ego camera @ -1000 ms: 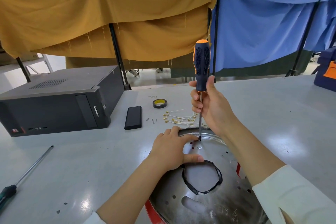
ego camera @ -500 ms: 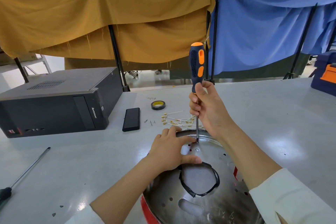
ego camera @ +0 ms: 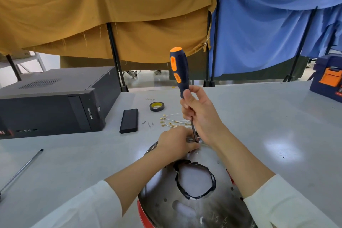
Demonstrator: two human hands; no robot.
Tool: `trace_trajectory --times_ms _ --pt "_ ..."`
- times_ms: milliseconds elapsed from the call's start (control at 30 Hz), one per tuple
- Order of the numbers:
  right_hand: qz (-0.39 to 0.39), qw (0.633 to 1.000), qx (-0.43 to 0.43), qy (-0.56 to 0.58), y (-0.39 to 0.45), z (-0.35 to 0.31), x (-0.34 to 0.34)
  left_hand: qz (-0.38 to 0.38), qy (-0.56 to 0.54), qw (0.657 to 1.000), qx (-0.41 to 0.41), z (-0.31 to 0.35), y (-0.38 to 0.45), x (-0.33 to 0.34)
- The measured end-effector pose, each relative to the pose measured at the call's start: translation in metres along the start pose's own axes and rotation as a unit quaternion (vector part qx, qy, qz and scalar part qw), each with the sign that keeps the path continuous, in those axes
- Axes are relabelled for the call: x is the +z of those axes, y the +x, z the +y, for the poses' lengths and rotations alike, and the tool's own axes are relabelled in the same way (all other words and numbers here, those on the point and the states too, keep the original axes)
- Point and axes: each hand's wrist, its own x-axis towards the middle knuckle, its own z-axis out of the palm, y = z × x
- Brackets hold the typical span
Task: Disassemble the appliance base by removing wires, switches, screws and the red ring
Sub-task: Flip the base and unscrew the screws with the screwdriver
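- Head view, the only one supplied. Steel, dished and shiny: the appliance base (ego camera: 194, 207) lies on the grey tabletop (ego camera: 277, 126) directly in front of the person. Small holes pierce it, and black tape edges a large round opening in its middle.
- Red ring (ego camera: 143, 215): not yet removed. A red band shows under the base's near-left rim, and a sliver of red appears at its right edge.
- Right hand (ego camera: 200, 114): grips the screwdriver (ego camera: 178, 70) low on its dark-blue and orange handle. The tool stands nearly upright, with its shaft running down to the far rim of the base.
- Left hand (ego camera: 176, 143): rests on the far part of the base beside the shaft, fingers curled at the tip. Whether they pinch a screw or merely steady the spot cannot be told.
- Progress, judged: a bundle of wires with brass terminals (ego camera: 172, 121) lies on the tabletop just beyond the base, with loose screws (ego camera: 149, 124) to their left. Wire removal therefore appears done and screw removal part done.
- Outstanding, judged: the screw being worked at the far rim, any further fasteners, and the ring. No switches can be identified.
- Near the base: a roll of tape (ego camera: 157, 106) and a black slab-shaped case (ego camera: 129, 120) lie beyond and to its left.
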Motion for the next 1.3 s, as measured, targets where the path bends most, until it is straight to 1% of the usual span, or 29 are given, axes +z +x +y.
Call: trace_trajectory --times_ms 100,167,400,567,633,833,900,967,1067,1133,1167,1233,1300 --pt "0.006 1.000 0.019 -0.006 0.002 0.001 -0.001 0.039 0.007 0.999 0.006 -0.005 -0.001 0.006" --pt "0.006 1.000 0.025 -0.012 0.002 0.001 -0.002 0.050 0.013 0.999 0.010 -0.006 -0.001 0.009" --pt "0.018 0.999 -0.006 -0.037 0.002 0.002 0.000 0.073 0.033 0.996 0.027 -0.005 -0.002 0.010" --pt "0.019 0.998 0.014 -0.050 0.003 0.005 -0.001 0.084 0.044 0.995 0.033 -0.004 -0.002 0.013" --pt "0.022 0.999 0.017 -0.039 0.004 0.004 -0.001 0.086 0.045 0.995 0.031 -0.002 -0.003 0.013" --pt "0.019 0.996 -0.024 -0.083 -0.001 -0.001 0.000 0.095 0.042 0.994 0.025 0.000 -0.004 0.014" --pt "0.029 0.994 -0.029 -0.098 -0.001 -0.003 0.002 0.095 0.043 0.994 0.021 0.002 -0.006 0.014" --pt "0.058 0.989 -0.039 -0.128 -0.001 -0.008 0.004 0.093 0.052 0.994 0.016 0.003 -0.006 0.014" --pt "0.097 0.978 -0.026 -0.184 0.000 -0.020 0.001 0.088 0.062 0.994 -0.001 0.006 -0.006 0.016" --pt "0.097 0.958 -0.010 -0.271 0.000 -0.030 -0.005 0.077 0.077 0.994 -0.015 0.008 -0.006 0.016" --pt "0.092 0.936 -0.009 -0.339 0.000 -0.036 -0.009 0.070 0.087 0.993 -0.020 0.010 -0.006 0.016" --pt "0.083 0.869 -0.025 -0.486 0.001 -0.050 -0.016 0.063 0.121 0.990 -0.023 0.013 -0.006 0.015" --pt "0.074 0.811 -0.031 -0.580 0.002 -0.064 -0.017 0.060 0.175 0.983 -0.015 0.018 -0.004 0.013"
